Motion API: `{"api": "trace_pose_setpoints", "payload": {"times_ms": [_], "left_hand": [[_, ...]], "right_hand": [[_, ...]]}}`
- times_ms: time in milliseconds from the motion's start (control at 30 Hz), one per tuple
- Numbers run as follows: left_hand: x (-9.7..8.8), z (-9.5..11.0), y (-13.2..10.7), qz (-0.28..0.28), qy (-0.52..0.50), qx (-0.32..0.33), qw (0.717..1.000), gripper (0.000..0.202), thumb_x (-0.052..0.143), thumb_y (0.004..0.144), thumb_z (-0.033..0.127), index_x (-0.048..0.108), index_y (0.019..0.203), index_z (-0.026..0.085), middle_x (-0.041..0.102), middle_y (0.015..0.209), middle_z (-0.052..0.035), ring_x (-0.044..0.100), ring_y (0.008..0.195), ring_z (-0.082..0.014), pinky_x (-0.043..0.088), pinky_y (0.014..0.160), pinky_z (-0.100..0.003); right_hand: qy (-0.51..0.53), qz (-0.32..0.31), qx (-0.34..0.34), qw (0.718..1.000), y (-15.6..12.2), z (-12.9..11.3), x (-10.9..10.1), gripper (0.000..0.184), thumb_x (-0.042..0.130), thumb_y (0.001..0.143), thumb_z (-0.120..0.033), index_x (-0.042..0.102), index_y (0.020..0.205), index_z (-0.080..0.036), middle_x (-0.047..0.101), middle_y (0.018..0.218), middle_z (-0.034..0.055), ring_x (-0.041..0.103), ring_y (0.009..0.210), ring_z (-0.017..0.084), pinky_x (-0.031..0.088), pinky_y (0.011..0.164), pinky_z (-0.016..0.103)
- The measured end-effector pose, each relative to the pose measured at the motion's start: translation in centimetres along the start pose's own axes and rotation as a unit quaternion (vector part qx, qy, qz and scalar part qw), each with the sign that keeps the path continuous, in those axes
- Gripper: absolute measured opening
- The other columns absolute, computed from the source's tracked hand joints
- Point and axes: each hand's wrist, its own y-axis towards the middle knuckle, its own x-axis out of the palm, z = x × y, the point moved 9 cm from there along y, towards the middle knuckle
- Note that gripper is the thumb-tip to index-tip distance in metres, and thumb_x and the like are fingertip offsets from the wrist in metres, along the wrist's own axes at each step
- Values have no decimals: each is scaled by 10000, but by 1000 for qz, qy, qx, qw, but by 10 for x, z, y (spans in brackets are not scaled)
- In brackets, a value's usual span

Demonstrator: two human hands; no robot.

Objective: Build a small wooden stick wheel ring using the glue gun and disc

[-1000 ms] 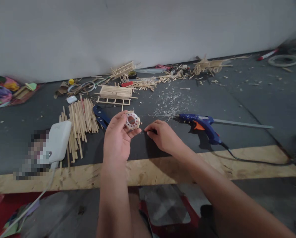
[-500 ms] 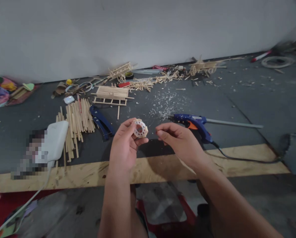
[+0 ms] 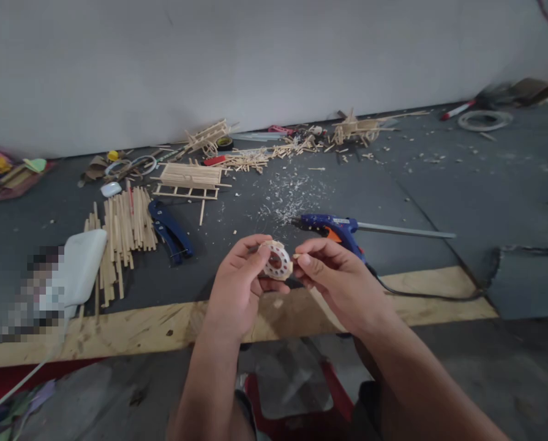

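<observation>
Between the thumb and fingers of my left hand is a small white ring with holes, its face toward me and bits of pale wood around its rim. My right hand pinches a tiny piece of wood between thumb and forefinger, close to the ring's right side. Whether the piece touches the ring I cannot tell. Just beyond my right hand lies a blue glue gun with an orange trigger and a long glue stick in its back.
Left of my hands are blue cutting pliers, a pile of wooden sticks and a white power bank with a cable. Behind stand a small stick-built model and a wooden cart model. White shavings litter the dark tabletop.
My hands have come closer together, bringing the small wood piece up beside the ring. The ring has turned slightly. The camera has shifted, so the table things appear further left.
</observation>
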Motion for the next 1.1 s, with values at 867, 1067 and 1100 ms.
{"api": "trace_pose_setpoints", "payload": {"times_ms": [867, 1067, 1100], "left_hand": [[5, -6, -3, 1, 63, 16, 998, 183, 697, 772, 270, 646, 928, 188, 683, 767, -8, 653, 608, -140, 568, 438, -230], [1, -5, -2, 14, 91, 25, 995, 215, 700, 770, 303, 643, 942, 188, 685, 797, -21, 665, 653, -155, 575, 460, -232], [1, -5, -2, 16, 94, 26, 995, 221, 701, 768, 308, 642, 944, 186, 684, 799, -23, 664, 655, -154, 574, 460, -229]], "right_hand": [[-21, 38, 4, 999, -3, -1, -12, 92, 765, 702, -305, 722, 748, -237, 694, 726, -13, 616, 679, 114, 494, 657, 252], [-41, 54, 33, 997, -2, 1, -14, 133, 769, 681, -320, 729, 764, -224, 686, 722, -5, 593, 647, 115, 476, 631, 258], [-45, 56, 34, 997, -1, 1, -15, 132, 766, 684, -317, 733, 770, -223, 682, 719, -6, 586, 644, 112, 471, 628, 254]]}}
